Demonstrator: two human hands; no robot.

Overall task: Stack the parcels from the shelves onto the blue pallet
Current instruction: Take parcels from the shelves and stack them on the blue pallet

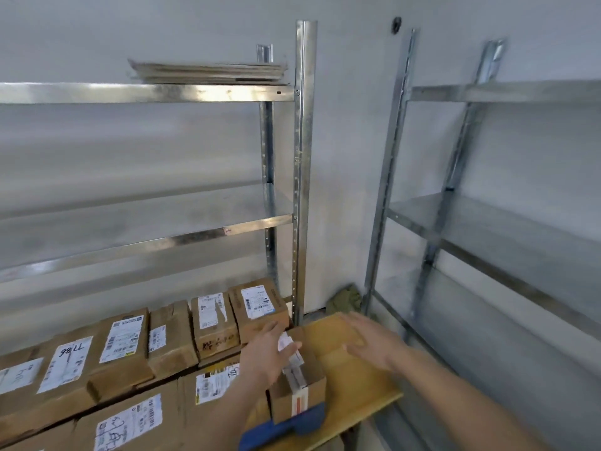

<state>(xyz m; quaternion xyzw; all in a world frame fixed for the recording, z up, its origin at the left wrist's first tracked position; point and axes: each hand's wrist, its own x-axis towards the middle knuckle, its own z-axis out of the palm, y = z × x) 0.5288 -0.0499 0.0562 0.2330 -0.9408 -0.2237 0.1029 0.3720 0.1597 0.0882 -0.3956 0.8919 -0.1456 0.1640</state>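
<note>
Several brown cardboard parcels [123, 346] with white labels lie stacked at the bottom left. A corner of the blue pallet [283, 424] shows beneath them. A small open-sided brown box [305, 388] stands at the stack's right end. My left hand [270, 349] rests flat on top of this box, fingers apart. A large flat brown parcel [351, 382] lies to the right of it. My right hand [370, 343] is spread over that flat parcel, blurred, and I cannot tell whether it touches.
Two bare metal shelf racks stand against the white wall, one behind the stack [304, 177] and one at the right [487, 222]. Flattened cardboard sheets [208, 71] lie on the left rack's top shelf. A green cloth [346, 299] sits on the floor between the racks.
</note>
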